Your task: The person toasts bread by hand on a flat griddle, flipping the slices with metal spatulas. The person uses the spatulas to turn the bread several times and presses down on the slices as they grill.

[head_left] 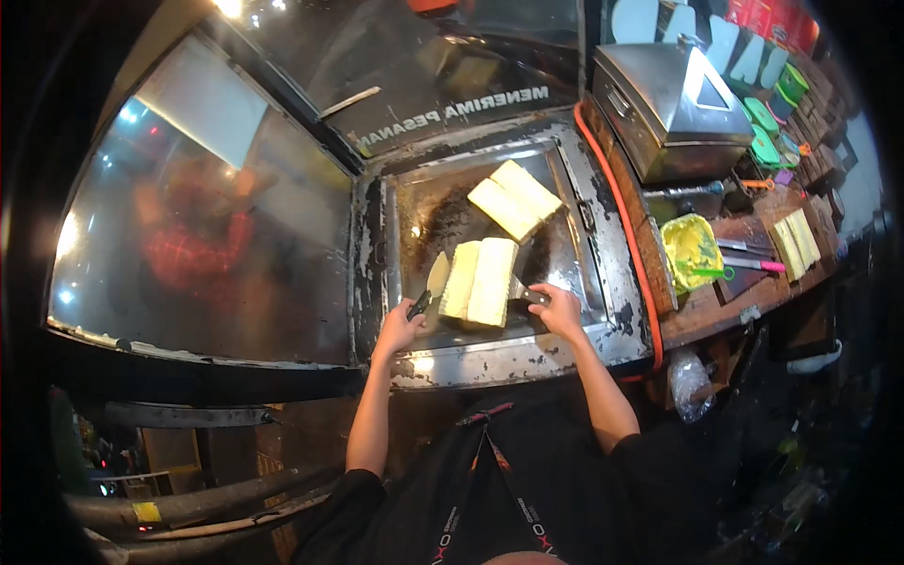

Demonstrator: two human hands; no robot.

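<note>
Two thick, pale yellow slabs of bread [479, 282] lie side by side on the flat metal griddle [414, 202], between my hands. My left hand [402, 329] is closed round the black handle of a spatula [438, 273], whose broad blade stands close to the bread's left side. In my right hand [559, 312] is the dark handle of a second spatula [533, 296]; its blade meets the bread's right edge and is partly hidden there. Farther back on the griddle rests another pair of bread slabs [514, 200], touched by neither hand.
An orange hose [619, 207] runs along the griddle's right side. Beyond it, a wooden counter [692, 323] carries a metal box [673, 113], a yellow-smeared tub [690, 250], knives with coloured handles, and more bread [796, 245]. Glass panels [198, 235] stand left and behind.
</note>
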